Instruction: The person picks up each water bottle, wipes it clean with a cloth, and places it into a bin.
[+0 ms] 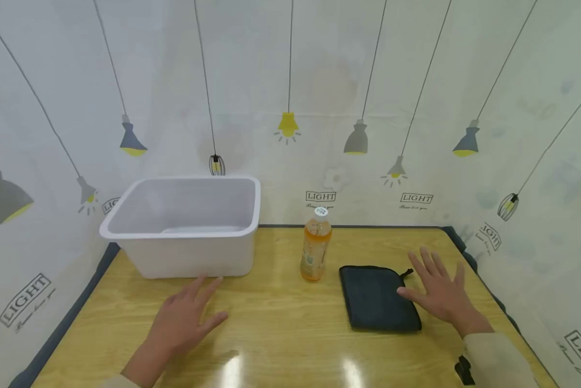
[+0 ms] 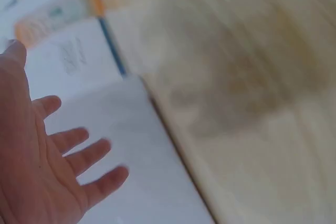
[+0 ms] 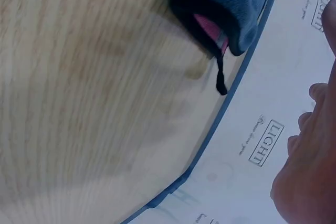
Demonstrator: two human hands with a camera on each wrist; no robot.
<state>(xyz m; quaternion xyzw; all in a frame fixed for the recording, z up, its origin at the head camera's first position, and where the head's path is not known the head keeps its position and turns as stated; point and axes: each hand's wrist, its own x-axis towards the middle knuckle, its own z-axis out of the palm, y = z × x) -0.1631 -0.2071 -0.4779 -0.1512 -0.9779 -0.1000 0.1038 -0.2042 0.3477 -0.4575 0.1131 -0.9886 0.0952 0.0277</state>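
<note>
My left hand hovers with spread fingers in front of a white plastic bin, holding nothing. In the left wrist view that hand shows its palm and separated fingers before the bin. My right hand, fingers spread, is just right of a flat dark fabric pouch; its thumb overlaps the pouch's edge in the head view. From the right wrist, the hand appears apart from the pouch, whose black-trimmed opening shows pink inside and a short black loop.
A capped bottle of orange drink stands upright between bin and pouch. The wooden table ends in a dark edge along a pale wall covering printed with lamps. Light reflects off the table's near side.
</note>
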